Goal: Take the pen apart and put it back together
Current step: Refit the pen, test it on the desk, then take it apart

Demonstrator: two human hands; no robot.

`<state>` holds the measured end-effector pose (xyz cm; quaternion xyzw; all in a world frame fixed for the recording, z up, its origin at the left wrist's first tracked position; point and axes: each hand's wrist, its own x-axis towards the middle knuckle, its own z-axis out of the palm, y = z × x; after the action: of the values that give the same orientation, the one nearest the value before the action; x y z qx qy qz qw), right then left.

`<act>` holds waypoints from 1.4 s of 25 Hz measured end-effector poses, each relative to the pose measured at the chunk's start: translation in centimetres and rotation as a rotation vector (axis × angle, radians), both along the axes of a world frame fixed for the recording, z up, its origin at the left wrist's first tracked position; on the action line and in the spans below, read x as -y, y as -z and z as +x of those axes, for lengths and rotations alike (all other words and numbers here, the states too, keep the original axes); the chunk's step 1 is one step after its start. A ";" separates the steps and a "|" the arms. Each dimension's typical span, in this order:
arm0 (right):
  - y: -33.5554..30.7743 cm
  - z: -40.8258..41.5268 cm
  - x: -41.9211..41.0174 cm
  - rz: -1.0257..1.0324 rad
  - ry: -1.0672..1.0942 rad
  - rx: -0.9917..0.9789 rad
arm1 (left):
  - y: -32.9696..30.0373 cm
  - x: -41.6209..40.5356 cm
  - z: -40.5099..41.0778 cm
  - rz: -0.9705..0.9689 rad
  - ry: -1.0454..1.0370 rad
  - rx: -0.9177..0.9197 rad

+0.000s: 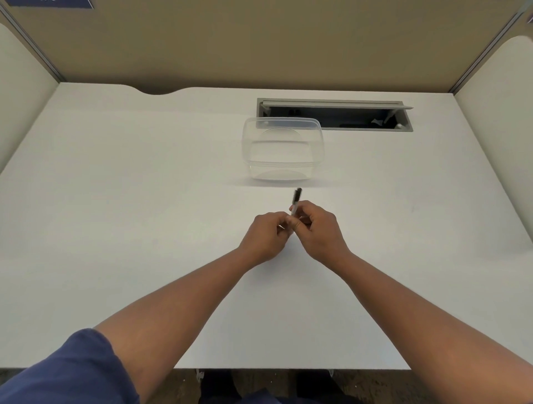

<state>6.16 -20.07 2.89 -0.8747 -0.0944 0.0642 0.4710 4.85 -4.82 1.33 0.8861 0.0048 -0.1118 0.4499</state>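
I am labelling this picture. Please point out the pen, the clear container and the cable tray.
pen (296,196): head view, dark upper end above the hands.
clear container (282,166): head view, near front wall.
cable tray (403,129): head view, grey frame at right corner.

Blue sign (49,3), far left on the partition: white marks along its cut-off lower edge, too little showing to read.
Pen (296,199): no print can be made out; blurred.
Clear container (282,150): no label or brand showing.
Desk (144,202): bare of writing.
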 end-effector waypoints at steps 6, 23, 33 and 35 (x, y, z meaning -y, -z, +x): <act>0.2 -0.6 0.5 -0.077 0.008 -0.050 | 0.2 -0.8 0.1 -0.350 -0.235 -0.160; 0.6 -1.6 -0.2 -0.211 -0.114 -0.023 | -1.0 -1.7 -1.8 -0.688 -0.345 -0.429; 0.7 -1.0 0.5 -0.435 -0.237 0.081 | -0.3 -4.5 -0.9 0.657 0.317 0.552; 0.8 -1.0 0.6 -0.425 -0.252 0.114 | 0.1 -4.5 -0.5 0.692 0.371 0.533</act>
<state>5.15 -20.65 2.13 -0.9376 -0.2136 0.0914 0.2586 4.38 -0.30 1.27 0.9676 -0.2321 0.0493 0.0864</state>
